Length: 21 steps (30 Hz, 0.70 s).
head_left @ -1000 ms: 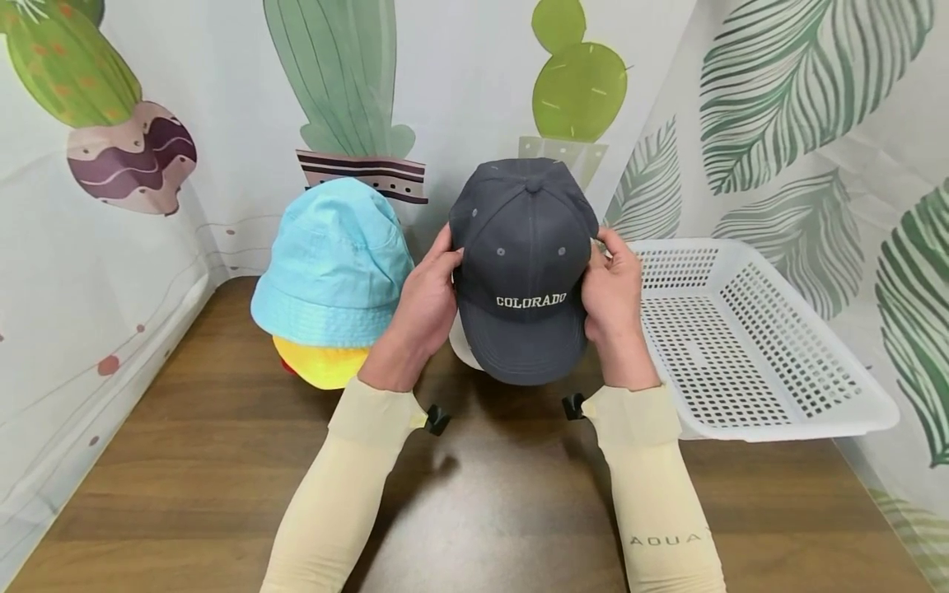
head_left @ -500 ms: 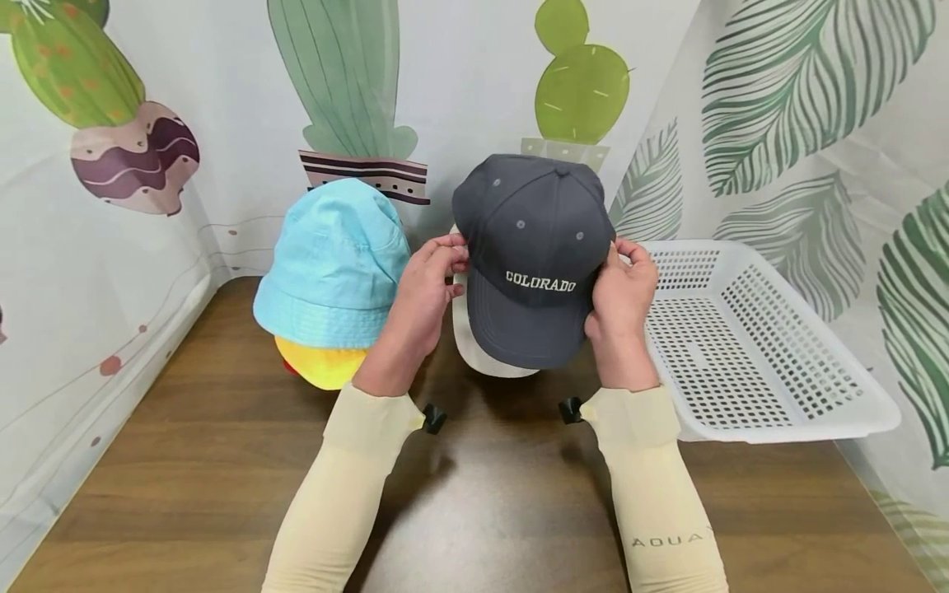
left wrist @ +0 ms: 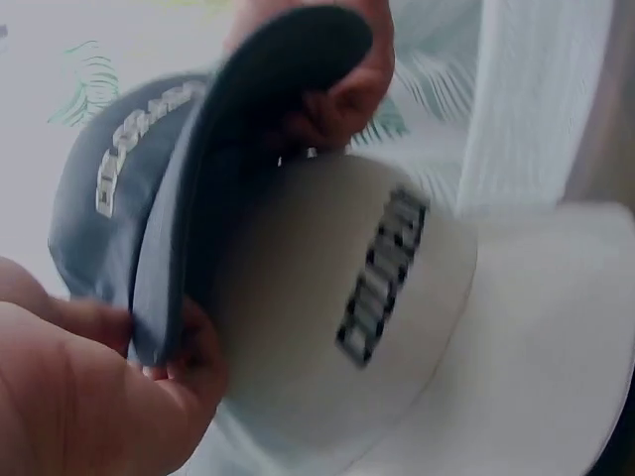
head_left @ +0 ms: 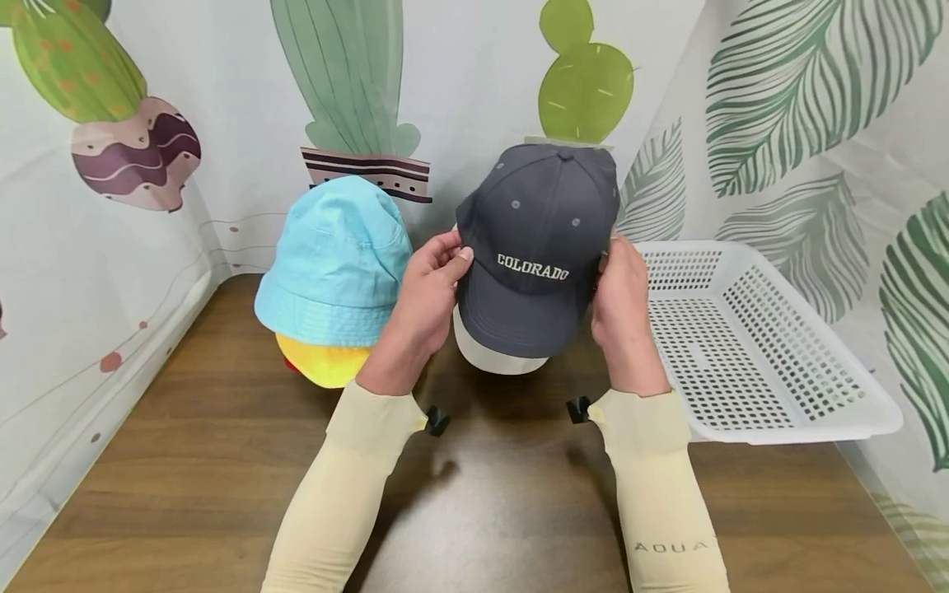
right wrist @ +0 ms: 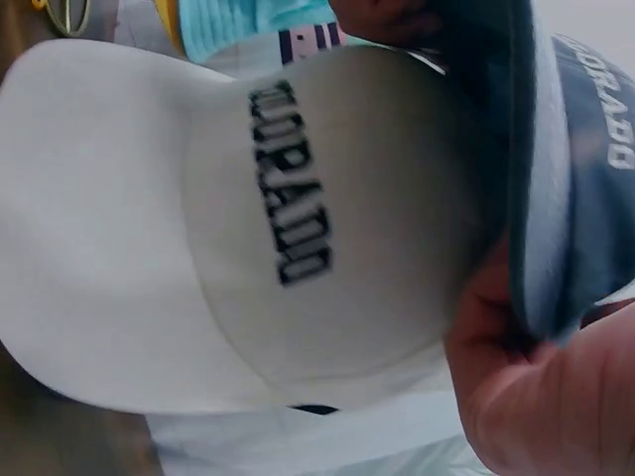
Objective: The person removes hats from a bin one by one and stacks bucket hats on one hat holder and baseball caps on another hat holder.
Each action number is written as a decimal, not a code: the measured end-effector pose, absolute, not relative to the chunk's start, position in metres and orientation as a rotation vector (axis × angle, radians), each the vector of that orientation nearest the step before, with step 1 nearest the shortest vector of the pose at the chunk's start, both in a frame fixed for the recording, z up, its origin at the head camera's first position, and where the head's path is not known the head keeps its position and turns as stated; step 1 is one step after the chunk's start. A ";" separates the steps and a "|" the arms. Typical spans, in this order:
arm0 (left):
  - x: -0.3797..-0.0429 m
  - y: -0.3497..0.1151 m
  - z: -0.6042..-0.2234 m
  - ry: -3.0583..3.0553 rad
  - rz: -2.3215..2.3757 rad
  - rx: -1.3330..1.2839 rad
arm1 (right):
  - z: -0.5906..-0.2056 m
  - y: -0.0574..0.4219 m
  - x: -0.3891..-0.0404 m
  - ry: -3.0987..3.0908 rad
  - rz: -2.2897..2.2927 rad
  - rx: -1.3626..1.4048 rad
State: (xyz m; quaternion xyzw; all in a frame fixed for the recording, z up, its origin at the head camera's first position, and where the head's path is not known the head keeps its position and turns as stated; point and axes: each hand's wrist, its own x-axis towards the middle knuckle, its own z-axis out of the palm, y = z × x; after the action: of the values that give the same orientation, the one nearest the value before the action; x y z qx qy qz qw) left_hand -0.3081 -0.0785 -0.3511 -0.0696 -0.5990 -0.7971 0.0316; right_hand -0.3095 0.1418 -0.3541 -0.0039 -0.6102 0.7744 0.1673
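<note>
A dark grey baseball cap lettered COLORADO hangs between my two hands, its brim toward me. My left hand pinches its left edge between thumb and fingers. On the opposite edge, my right hand grips the cap near the brim, as the right wrist view shows. Below it is a white cap with dark lettering. Only the front of its white brim shows in the head view. The dark cap sits above and behind the white crown, partly overlapping it.
On the left, a light blue bucket hat lies over a yellow hat, with a bit of red beneath. A white perforated plastic basket stands at the right. Patterned cloth hangs behind the wooden table.
The dark cap has risen and tilted back, so more of the white brim shows below it. My left thumb has come down on its edge. The bucket hat and basket have stayed put.
</note>
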 end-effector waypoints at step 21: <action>-0.307 -0.073 -0.358 -1.942 -2.290 -0.118 | -0.346 0.158 -0.305 -2.110 2.243 -0.031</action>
State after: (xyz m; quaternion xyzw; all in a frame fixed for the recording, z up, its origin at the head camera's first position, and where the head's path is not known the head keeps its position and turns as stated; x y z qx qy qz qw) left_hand -0.3067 -0.0732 -0.3579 -0.0393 -0.6448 -0.7603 0.0684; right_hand -0.3047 0.1583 -0.3464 -0.0100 -0.6847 0.7281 0.0311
